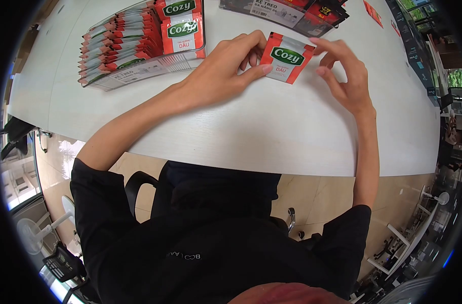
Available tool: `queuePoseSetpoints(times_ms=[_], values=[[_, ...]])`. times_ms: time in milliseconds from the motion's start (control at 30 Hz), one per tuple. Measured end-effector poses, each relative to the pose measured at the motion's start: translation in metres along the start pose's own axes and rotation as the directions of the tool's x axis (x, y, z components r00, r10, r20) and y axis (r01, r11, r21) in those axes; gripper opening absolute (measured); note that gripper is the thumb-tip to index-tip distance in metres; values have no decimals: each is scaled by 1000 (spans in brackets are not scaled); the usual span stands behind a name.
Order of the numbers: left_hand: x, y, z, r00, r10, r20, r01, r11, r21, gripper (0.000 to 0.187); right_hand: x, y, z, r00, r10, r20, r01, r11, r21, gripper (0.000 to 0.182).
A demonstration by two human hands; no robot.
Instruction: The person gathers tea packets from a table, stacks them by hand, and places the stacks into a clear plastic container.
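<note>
Between the thumb and fingers of my left hand (223, 63) is a red and silver Cozy tea sachet (288, 57), gripped at its left edge. Its printed front, with a green oval logo, faces up. My right hand (345, 73) is at the sachet's right side, thumb and index finger spread apart. That index fingertip is right at the upper right corner, while the thumb stays off to the side. To the left of my left hand, a clear plastic tray (139, 73) holds rows of the same sachets (127, 38).
At the back of the white table (251, 126), a second clear tray (279, 17) holds dark red and black packets (325, 15). A small red packet (373, 14) lies at the far right, near a long dark box (411, 45). The table's front edge runs before my body.
</note>
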State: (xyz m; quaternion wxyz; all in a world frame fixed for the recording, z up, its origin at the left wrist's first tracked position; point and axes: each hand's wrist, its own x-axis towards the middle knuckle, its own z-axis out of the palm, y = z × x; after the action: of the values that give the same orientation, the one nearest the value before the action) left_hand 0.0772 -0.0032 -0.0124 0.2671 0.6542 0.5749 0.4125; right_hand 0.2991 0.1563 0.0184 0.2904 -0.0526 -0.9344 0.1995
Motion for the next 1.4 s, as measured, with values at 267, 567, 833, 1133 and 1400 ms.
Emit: queuePoseSetpoints(times_ms=[267,567,833,1133,1400], values=[[1,-3,3,987,146,-64,-141,987,77,34,-6,0,10,1000,-22,22,22,1000,4,34],[1,-1,2,989,142,-35,-141,989,36,28,-7,-1,8,997,53,49,-52,998,-22,29],[1,3,1,995,98,-25,-98,995,0,24,-7,-3,4,998,30,53,-28,999,-37,23],[0,-1,1,998,54,-33,-53,998,17,25,-9,3,1,993,26,118,-12,992,-125,21],[1,0,-1,995,93,-20,-92,994,53,23,-5,-3,-2,993,-109,-40,104,989,-110,9]])
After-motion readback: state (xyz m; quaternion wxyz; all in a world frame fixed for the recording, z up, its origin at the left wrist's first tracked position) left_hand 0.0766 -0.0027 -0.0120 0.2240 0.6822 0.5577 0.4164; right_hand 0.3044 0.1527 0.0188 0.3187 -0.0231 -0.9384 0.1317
